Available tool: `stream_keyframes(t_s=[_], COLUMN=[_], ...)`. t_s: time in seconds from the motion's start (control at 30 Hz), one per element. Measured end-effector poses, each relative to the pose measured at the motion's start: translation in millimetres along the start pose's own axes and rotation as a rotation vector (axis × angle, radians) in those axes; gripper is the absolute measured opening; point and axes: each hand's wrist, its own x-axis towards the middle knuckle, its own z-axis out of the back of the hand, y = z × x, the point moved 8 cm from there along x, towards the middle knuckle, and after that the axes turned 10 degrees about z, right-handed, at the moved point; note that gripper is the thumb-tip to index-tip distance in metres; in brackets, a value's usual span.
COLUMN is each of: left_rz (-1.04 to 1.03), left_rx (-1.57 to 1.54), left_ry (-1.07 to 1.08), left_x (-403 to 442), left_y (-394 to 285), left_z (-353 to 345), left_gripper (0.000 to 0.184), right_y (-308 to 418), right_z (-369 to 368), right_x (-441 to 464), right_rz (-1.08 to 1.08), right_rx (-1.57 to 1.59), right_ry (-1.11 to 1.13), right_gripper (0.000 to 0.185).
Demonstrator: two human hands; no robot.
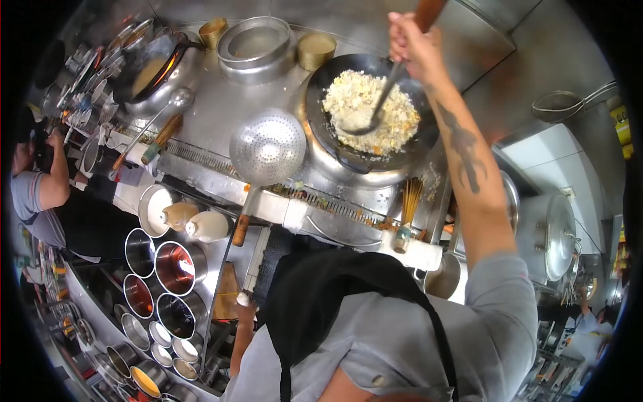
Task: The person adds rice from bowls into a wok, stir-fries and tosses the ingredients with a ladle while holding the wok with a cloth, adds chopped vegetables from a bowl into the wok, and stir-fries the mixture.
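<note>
My right hand is raised over the stove, its fingers wrapped round the handle of a ladle. The ladle's dark bowl rests in fried rice, which is pale with yellow and orange bits. A black wok on the burner holds the rice. Down at the lower left, my left hand is small in view, closed round something white that I cannot make out. Beside that hand lies a brown wooden board.
A perforated strainer lies across the stove front. Bamboo brushes stand at the edge. Left are sauce pots, squeeze bottles and another wok. A co-worker stands far left; a lidded pot is at right.
</note>
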Motion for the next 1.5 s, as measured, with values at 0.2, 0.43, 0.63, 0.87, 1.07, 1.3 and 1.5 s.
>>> stream_keyframes(t_s=[0.2,0.43,0.63,0.87,1.07,1.3,1.5], left_rz=[0.173,-0.061,-0.108,-0.212,-0.135,-0.065,0.165], left_rx=[-0.074,-0.08,-0.002,-0.191,-0.495,-0.567,-0.592], left_ry=[0.063,-0.088,0.076,0.097,0.464,1.027,1.066], left_x=[1,43,48,-56,-55,-101,-103], left_y=[-76,-27,8,-144,-244,-440,-520], left_z=[-10,-25,-10,25,-10,-134,-219], left_gripper=[0.049,0.043,0.024,0.03,0.038,0.06,0.054], right_y=[-66,15,5,1,-25,34,-48], right_z=[44,64,106,222,242,182,96], right_x=[-17,-21,1,0,-45,0,23], right_rz=[0.072,0.15,0.132,0.136,0.197,0.301,0.035], right_rx=[-0.13,-0.18,-0.391,-0.24,-0.1,0.029,-0.131], right_ry=[-0.096,-0.186,-0.165,-0.532,-0.702,-0.538,-0.295], right_gripper=[0.019,0.018,0.018,0.021,0.017,0.02,0.02])
